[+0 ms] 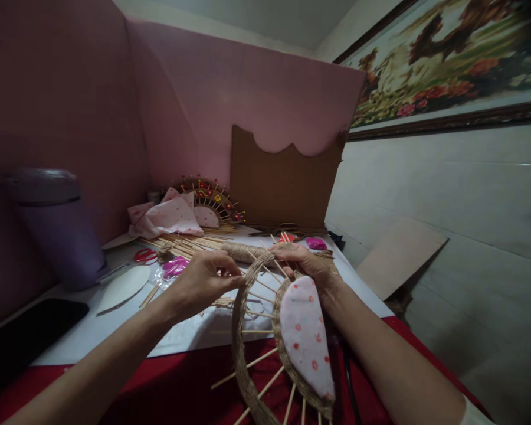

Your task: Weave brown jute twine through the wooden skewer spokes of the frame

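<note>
A fan-shaped craft piece point(257, 330) is held up in front of me, tilted on its side. Thin wooden sticks run out from a half-round centre covered in white cloth with red flowers point(307, 336). Bands of brown twine edge the centre and cross the sticks farther out. My right hand point(307, 265) grips its upper end, thumb and fingers closed around the twine band and sticks. At the outer band's left edge, my left hand point(210, 277) has its fingers pinched together near a stick end. Whatever lies between those fingertips is too small to make out.
Behind my hands lie a roll of twine point(243, 252), loose sticks point(194, 241) and floral cloth point(166, 215). A decorated fan piece point(212, 200) leans by brown cardboard point(283, 183). Red-handled scissors point(145, 255), a purple tumbler point(62, 236) and a black phone-like object point(35, 330) are left.
</note>
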### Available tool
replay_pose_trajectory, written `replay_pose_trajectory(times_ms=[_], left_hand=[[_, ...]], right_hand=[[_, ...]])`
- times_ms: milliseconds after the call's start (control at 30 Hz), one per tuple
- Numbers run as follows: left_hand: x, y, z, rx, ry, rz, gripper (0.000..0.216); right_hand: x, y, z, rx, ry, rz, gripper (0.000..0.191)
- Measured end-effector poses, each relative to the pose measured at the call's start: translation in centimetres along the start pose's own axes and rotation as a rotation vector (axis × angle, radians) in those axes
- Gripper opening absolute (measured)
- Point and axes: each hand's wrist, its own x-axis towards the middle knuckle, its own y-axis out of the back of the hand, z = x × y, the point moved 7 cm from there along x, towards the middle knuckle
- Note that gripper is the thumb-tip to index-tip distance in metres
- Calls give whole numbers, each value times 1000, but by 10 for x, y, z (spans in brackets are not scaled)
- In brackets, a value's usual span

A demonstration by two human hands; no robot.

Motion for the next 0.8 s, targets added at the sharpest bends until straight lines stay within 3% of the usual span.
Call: replay_pose_trajectory(times_ms=[300, 567, 800], left_hand=[[-2, 2, 5, 43, -19, 46, 17], [-4, -6, -2, -7, 57, -24, 17], [5, 5, -27, 121, 170, 42, 21]], right_hand=[[0, 2, -4, -38, 32, 29, 19], [2, 2, -2, -34, 45, 58, 18], [4, 12, 37, 189, -307, 161, 7]])
